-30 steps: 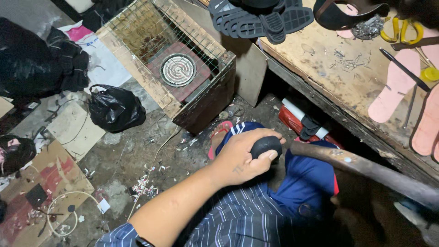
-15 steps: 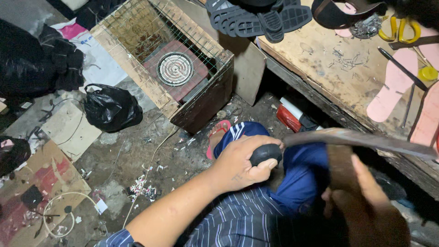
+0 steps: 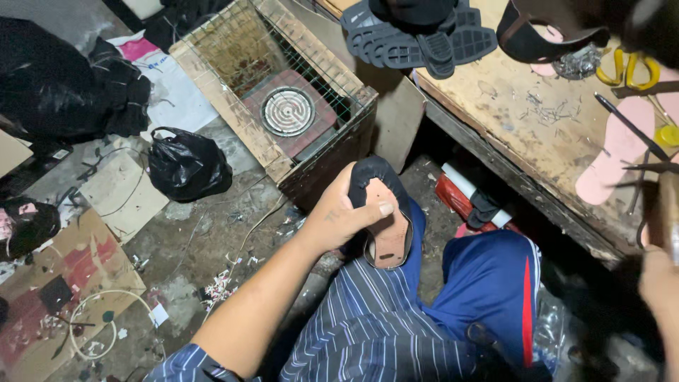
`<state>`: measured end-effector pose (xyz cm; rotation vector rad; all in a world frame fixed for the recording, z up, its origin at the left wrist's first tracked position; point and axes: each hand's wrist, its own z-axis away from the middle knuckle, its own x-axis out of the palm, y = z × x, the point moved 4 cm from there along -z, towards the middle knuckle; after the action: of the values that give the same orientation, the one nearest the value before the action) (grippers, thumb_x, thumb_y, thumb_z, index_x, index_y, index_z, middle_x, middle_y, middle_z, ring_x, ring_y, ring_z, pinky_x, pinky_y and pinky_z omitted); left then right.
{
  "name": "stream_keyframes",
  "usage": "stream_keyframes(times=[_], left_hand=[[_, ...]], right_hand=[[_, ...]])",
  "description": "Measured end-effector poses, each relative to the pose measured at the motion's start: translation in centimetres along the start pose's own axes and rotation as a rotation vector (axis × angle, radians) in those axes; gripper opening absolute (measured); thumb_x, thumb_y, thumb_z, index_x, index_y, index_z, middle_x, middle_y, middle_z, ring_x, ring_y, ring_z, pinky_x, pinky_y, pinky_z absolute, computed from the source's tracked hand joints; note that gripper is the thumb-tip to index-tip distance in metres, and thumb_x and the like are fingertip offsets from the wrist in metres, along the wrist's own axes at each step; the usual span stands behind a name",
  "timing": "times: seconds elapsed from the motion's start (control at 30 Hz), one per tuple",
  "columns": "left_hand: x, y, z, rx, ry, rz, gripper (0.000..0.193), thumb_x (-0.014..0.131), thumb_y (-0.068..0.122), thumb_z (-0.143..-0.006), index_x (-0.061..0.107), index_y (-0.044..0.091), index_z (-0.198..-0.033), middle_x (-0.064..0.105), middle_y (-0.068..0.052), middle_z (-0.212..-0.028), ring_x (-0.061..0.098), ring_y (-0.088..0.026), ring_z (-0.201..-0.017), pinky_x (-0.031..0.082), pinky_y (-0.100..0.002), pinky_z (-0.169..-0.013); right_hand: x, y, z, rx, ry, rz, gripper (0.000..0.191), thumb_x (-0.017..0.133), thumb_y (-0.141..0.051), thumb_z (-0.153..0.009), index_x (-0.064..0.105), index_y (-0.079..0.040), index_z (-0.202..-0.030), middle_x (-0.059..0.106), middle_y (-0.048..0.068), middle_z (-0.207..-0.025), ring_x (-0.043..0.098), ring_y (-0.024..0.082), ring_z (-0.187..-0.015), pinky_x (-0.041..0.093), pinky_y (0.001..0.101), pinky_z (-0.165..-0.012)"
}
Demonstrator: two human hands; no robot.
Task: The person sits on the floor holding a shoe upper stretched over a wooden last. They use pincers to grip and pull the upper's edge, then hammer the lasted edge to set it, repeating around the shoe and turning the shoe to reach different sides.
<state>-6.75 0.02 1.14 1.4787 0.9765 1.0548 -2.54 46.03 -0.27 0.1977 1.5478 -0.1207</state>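
Right hand (image 3: 661,283) at the near right edge, blurred, grasps a tool handle (image 3: 665,212). Left hand (image 3: 343,216) clasps a shoe on its last (image 3: 382,212), sole up, thumb across the brown insole, above the knee. Beyond: wire cage with coil heater (image 3: 288,111); black soles (image 3: 417,39) on the workbench (image 3: 509,113), far right.

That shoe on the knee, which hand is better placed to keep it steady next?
Probably the left hand. It already grips the black shoe sole-up over the knee, thumb across the tan insole. The right hand is far off at the picture's right edge by the workbench, apparently holding a tool handle.
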Motion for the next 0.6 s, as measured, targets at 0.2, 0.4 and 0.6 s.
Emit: stream_keyframes(times=[0.2, 0.4, 0.6], left_hand=[[-1.2, -0.6, -1.8, 0.002, 0.084, -0.010, 0.045, 0.076, 0.015, -0.088, 0.061, 0.001, -0.128, 0.067, 0.000, -0.109, 0.063, -0.009, -0.101, 0.054, -0.030, -0.093], [2.5, 0.0, -1.9, -0.100, -0.122, 0.585, 0.046, 0.078, 0.014, -0.091, 0.060, -0.001, -0.131, 0.070, -0.009, -0.116, 0.067, -0.019, -0.105, 0.055, -0.037, -0.098], [8.0, 2.5, -1.0, -0.084, -0.448, 0.835, 0.061, 0.074, 0.040, -0.093, 0.058, 0.002, -0.138, 0.066, -0.013, -0.136, 0.065, -0.022, -0.127, 0.050, -0.041, -0.114]], right_hand=[[1.4, 2.9, -2.6, 0.091, -0.053, 0.028, 0.049, 0.062, -0.017, -0.096, 0.061, 0.003, -0.141, 0.072, 0.020, -0.119, 0.067, 0.029, -0.112, 0.047, 0.0392, -0.098], [1.8, -4.9, 3.4, 0.065, -0.127, -0.932, 0.045, 0.058, -0.023, -0.098, 0.066, 0.001, -0.136, 0.076, 0.013, -0.116, 0.067, 0.023, -0.113, 0.046, 0.0362, -0.102], [5.7, -14.9, 9.6, 0.026, -0.879, -2.231, 0.059, 0.071, -0.024, -0.092, 0.055, 0.010, -0.138, 0.068, 0.015, -0.129, 0.064, 0.024, -0.116, 0.049, 0.0394, -0.101]])
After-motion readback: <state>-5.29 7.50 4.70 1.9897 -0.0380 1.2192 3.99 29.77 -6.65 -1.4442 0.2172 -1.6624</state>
